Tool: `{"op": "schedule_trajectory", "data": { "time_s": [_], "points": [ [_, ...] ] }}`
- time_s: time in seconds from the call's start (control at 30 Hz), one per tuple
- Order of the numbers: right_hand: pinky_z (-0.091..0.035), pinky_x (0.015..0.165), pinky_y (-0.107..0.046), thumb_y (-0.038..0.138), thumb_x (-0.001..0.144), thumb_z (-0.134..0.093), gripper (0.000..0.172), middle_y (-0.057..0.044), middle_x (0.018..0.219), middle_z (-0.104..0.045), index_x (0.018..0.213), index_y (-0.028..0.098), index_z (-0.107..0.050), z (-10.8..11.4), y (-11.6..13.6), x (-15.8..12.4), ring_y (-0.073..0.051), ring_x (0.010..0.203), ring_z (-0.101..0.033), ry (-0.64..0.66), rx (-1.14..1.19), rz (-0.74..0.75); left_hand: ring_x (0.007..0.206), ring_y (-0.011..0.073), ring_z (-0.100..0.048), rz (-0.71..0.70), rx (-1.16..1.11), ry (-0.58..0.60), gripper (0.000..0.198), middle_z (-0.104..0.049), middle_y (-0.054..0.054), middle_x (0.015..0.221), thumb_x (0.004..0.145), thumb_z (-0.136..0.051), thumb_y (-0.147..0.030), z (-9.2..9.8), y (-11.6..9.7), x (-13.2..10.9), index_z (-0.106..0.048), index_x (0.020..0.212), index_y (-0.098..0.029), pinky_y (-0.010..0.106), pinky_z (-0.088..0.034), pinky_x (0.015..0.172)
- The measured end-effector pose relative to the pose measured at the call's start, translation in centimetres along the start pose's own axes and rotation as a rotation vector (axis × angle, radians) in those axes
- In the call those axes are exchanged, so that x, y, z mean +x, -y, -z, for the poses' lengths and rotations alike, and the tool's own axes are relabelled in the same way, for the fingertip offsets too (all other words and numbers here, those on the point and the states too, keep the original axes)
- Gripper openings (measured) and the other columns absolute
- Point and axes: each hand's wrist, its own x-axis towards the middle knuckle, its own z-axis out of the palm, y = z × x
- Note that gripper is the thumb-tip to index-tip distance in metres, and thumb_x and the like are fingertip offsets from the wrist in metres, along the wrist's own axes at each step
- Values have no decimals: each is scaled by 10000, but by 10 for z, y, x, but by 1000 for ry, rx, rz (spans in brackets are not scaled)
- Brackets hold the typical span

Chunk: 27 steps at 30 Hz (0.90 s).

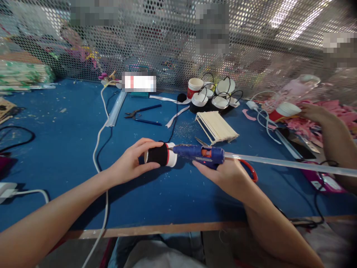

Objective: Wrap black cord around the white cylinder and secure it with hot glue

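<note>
My left hand [131, 162] grips a small paper cup [161, 154] laid on its side, wrapped in black fabric with a white rim and red stripe. In my right hand [225, 174] is a blue glue gun [199, 153], its nozzle touching the cup's rim. A long clear glue stick [290, 163] pokes out of the gun's back to the right. Both hands hover low over the blue table [64, 149] near its front edge.
Blue-handled pliers [143, 113], a stack of wooden sticks [216, 126], scissors with red handles [248, 169] and several white cups with black loops [214, 96] lie behind. White cable [97, 149] runs left. Another person's hand [315, 111] works at the right among pink pieces. Perforated metal screen at the back.
</note>
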Motion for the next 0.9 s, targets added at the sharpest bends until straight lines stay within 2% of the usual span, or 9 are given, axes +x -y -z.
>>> {"op": "schedule_trajectory", "data": {
  "time_s": [0.07, 0.23, 0.43, 0.53, 0.67, 0.8, 0.9],
  "points": [
    [-426, 476, -277, 297, 760, -520, 168, -16, 512, -533, 672, 194, -619, 1, 2, -1, -147, 471, -493, -9, -54, 46, 1059, 202, -537, 93, -138, 3, 460, -495, 80, 1196, 781, -616, -311, -2, 3, 0, -481, 1214, -238, 348, -490, 867],
    [-446, 525, -298, 311, 777, -498, 206, -51, 562, -575, 685, 189, -636, 1, 2, -5, -173, 530, -547, -62, -160, 154, 972, 200, -595, 311, -442, 13, 508, -568, 85, 1165, 751, -637, -335, -5, 3, 2, -469, 1213, -212, 364, -496, 837],
    [-465, 565, -321, 309, 812, -452, 265, -74, 584, -601, 712, 181, -662, 4, 2, -8, -199, 581, -583, -39, -218, 236, 812, 178, -627, 444, -498, 3, 516, -629, 67, 1049, 727, -646, -362, -1, -4, 5, -491, 1191, -196, 333, -511, 736],
    [-453, 562, -319, 282, 821, -428, 283, -62, 540, -580, 744, 195, -685, 5, -3, -9, -204, 584, -583, -2, -264, 288, 843, 181, -627, 416, -480, -7, 505, -622, 69, 1068, 736, -640, -363, -2, -2, 5, -492, 1190, -197, 329, -513, 751],
    [-421, 537, -306, 184, 805, -387, 322, -23, 427, -487, 825, 227, -706, 4, -9, -9, -195, 541, -554, 31, -284, 329, 977, 204, -592, 261, -352, -33, 496, -566, 81, 1155, 741, -647, -341, -4, 3, 1, -490, 1194, -214, 356, -507, 818],
    [-422, 502, -275, 257, 794, -475, 221, -29, 499, -538, 736, 195, -679, 5, -3, -5, -152, 496, -501, 5, -209, 192, 1031, 203, -549, 96, -99, -56, 479, -509, 79, 1177, 760, -638, -325, -5, 0, -3, -493, 1209, -240, 346, -508, 821],
    [-443, 521, -267, 275, 780, -514, 176, -29, 553, -570, 693, 186, -639, 5, 3, -2, -140, 503, -497, -13, -97, 76, 1060, 201, -517, -10, 70, -72, 463, -503, 87, 1163, 774, -630, -292, -4, -6, -4, -497, 1212, -226, 356, -469, 886]
  ]
}}
